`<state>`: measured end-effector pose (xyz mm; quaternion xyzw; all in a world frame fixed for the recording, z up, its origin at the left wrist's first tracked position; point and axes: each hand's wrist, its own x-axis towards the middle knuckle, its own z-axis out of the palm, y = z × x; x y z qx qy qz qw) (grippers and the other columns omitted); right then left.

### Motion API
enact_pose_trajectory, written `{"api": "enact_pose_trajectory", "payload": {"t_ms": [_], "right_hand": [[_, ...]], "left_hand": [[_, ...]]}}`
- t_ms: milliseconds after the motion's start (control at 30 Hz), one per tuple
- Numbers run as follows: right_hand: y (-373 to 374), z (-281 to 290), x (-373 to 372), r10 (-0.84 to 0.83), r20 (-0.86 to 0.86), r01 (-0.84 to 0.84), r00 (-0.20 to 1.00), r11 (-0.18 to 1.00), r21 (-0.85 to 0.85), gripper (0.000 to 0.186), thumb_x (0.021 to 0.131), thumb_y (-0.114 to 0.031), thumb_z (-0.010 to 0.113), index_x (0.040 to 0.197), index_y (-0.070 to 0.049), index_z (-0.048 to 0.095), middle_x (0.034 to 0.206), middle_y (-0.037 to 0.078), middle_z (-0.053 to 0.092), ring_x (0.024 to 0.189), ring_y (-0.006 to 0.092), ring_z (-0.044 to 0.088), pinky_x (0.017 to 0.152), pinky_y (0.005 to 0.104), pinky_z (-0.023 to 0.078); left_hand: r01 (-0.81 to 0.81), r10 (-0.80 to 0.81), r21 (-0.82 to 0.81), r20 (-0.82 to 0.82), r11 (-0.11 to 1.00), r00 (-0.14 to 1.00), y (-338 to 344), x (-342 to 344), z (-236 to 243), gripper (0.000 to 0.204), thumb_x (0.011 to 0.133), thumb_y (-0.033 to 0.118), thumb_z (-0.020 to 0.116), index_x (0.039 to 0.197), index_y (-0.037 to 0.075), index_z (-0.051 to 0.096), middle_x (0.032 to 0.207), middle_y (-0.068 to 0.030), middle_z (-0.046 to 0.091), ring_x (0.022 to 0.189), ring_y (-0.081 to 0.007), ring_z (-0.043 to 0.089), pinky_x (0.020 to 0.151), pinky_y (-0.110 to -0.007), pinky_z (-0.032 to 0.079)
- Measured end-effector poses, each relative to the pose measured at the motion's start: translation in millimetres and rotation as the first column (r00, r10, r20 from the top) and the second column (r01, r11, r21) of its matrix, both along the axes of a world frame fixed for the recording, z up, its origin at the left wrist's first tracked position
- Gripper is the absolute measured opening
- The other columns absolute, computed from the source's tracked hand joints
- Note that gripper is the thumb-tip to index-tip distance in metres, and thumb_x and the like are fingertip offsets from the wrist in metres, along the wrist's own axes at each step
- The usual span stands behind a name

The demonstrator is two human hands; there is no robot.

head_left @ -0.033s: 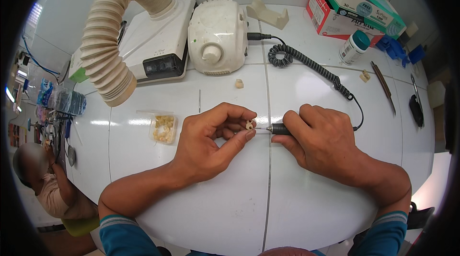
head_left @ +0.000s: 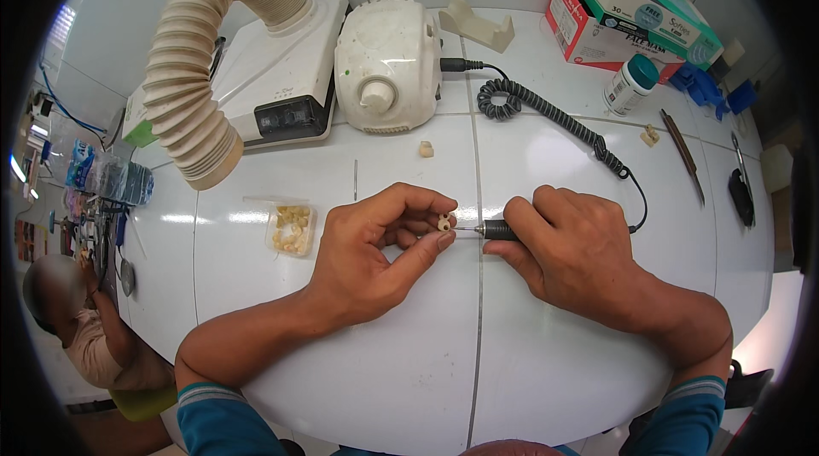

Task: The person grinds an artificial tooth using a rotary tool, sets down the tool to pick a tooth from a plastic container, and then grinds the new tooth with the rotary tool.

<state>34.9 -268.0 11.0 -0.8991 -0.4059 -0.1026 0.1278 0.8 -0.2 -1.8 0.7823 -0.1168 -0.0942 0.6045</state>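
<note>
While left grip [head_left: 363, 255] pinches cream piece [head_left: 444, 222], right grip [head_left: 580, 255] clasps handpiece [head_left: 498, 231] — clear box [head_left: 312, 231] at left, coiled cord [head_left: 559, 116] beyond.

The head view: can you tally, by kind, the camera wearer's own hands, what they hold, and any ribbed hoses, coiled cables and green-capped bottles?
Left hand and right hand of the wearer: 2
Small pale piece, held: 1
Black pen-like tool, held: 1
Ribbed hose: 1
Coiled cable: 1
Green-capped bottle: 1
Total: 7

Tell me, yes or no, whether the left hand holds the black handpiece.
No: the right hand grips the black handpiece, while the left hand holds a small cream-coloured piece.
</note>
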Motion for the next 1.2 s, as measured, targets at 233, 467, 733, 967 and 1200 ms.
{"api": "enact_pose_trajectory", "payload": {"t_ms": [233,467,733,967,1200], "right_hand": [[1.1,2.5,-1.9,-0.019,-0.010,0.018,1.000,1.000,-0.025,0.037,0.095,-0.042,0.086,0.094,-0.011,0.065,0.076,0.004,0.055,0.061,0.0214,0.062,0.052,0.0386,0.046],[1.2,1.5,-0.4,-0.012,-0.010,0.011,1.000,1.000,-0.012,0.037,0.095,-0.041,0.086,0.093,-0.012,0.065,0.076,0.004,0.054,0.061,0.0215,0.062,0.052,0.0384,0.046],[0.4,1.4,-1.9,-0.014,-0.002,0.014,1.000,1.000,-0.009,0.037,0.095,-0.041,0.086,0.093,-0.012,0.064,0.076,0.004,0.054,0.061,0.0213,0.062,0.052,0.0382,0.046],[1.9,2.0,-1.0,-0.014,-0.001,0.013,1.000,1.000,-0.019,0.038,0.094,-0.040,0.087,0.091,-0.011,0.063,0.076,0.004,0.054,0.062,0.0213,0.062,0.052,0.0385,0.047],[1.4,2.1,-0.5,-0.014,-0.014,0.014,1.000,1.000,-0.020,0.038,0.095,-0.041,0.086,0.092,-0.011,0.063,0.076,0.004,0.054,0.062,0.0212,0.062,0.052,0.0384,0.047]], "left_hand": [[0.010,-0.011,0.032,0.054,0.999,0.998,-0.4,0.9,0.5,0.028,0.103,-0.005,0.073,0.131,-0.005,0.068,0.120,-0.0154,0.078,0.112,-0.0175,0.078,0.095,-0.028,0.065],[-0.009,0.005,0.049,0.070,0.999,0.998,-1.3,-0.3,2.7,0.026,0.103,-0.005,0.074,0.129,-0.005,0.070,0.119,-0.0142,0.079,0.112,-0.0166,0.078,0.093,-0.027,0.065],[0.000,-0.003,0.037,0.079,0.999,0.997,-1.1,-0.8,1.5,0.027,0.103,-0.004,0.075,0.130,-0.004,0.070,0.117,-0.0132,0.079,0.109,-0.0146,0.077,0.092,-0.027,0.064],[0.000,-0.002,0.024,0.079,1.000,0.997,-0.2,-0.2,-0.3,0.027,0.103,-0.005,0.075,0.129,-0.004,0.070,0.117,-0.0135,0.079,0.109,-0.0151,0.078,0.092,-0.027,0.065],[0.002,-0.004,0.032,0.082,0.999,0.997,-0.8,1.0,-1.0,0.027,0.102,-0.004,0.076,0.129,-0.005,0.070,0.115,-0.0136,0.079,0.107,-0.0147,0.078,0.092,-0.027,0.065]]}}
